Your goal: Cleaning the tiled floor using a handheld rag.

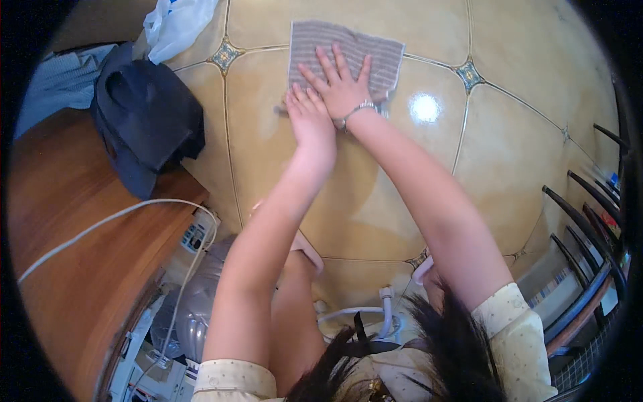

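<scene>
Head view: right hand (345, 92) flat, fingers splayed on striped cloth (354, 51), left hand (312, 122) alongside, flat, fingers together

One cloth (308, 47), one white bag (179, 25), two forearms (258, 241) and two sleeves (234, 382) show.

Open floor (536, 127) right of cloth (345, 33) to upper right; room to pass. Gap mid-frame between forearms (439, 194). Blocked: upper left by white bag (179, 27) and navy fabric (147, 117), left by bench (74, 221), lower right by rack (575, 211).
</scene>
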### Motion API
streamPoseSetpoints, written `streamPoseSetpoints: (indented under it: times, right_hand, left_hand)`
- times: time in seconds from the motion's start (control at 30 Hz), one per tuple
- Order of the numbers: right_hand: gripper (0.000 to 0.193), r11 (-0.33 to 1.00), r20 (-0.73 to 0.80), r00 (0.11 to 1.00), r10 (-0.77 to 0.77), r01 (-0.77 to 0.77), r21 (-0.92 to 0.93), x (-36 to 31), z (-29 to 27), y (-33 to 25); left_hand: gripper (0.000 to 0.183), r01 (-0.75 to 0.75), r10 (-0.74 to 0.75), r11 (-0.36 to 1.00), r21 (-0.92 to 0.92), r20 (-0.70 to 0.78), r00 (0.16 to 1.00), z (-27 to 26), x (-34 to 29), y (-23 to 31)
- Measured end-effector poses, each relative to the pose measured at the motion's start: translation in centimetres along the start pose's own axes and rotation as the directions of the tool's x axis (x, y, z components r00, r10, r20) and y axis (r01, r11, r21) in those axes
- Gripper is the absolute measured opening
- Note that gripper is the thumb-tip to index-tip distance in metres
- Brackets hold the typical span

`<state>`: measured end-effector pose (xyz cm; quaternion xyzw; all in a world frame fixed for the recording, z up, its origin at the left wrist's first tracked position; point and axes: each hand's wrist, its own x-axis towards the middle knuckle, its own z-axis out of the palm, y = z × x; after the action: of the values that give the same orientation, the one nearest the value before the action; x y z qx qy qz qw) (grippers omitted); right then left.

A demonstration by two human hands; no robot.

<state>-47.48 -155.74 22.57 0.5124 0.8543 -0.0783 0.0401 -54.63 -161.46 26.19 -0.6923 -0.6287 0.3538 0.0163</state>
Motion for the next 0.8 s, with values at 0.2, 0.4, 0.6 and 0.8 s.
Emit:
streamPoseSetpoints:
  times: [0.2, 0.4, 0.6, 0.8]
  right_hand:
    - [0.060, 0.982, -0.016, 0.985, -0.171, 0.171, 0.078, -13.4, 3.9, -1.5]
    - [0.066, 0.965, 0.009, 0.967, -0.254, 0.253, 0.069, -27.4, 6.6, -2.6]
    - [0.063, 0.936, 0.119, 0.929, -0.351, 0.343, 0.080, -35.4, 8.7, -3.2]
    - [0.060, 0.939, 0.183, 0.922, -0.341, 0.326, 0.110, -34.3, 9.8, -2.6]
  left_hand:
    - [0.059, -0.094, -0.041, 0.904, 0.417, 0.303, 0.952, 3.1, -10.5, 9.2]
    - [0.063, -0.418, -0.017, 0.634, 0.651, 0.552, 0.834, 2.9, -22.5, 16.0]
    - [0.065, -0.592, 0.089, 0.565, 0.575, 0.670, 0.737, 5.1, -27.6, 20.6]
    - [0.065, -0.471, 0.101, 0.725, 0.503, 0.599, 0.795, 8.7, -26.5, 21.2]
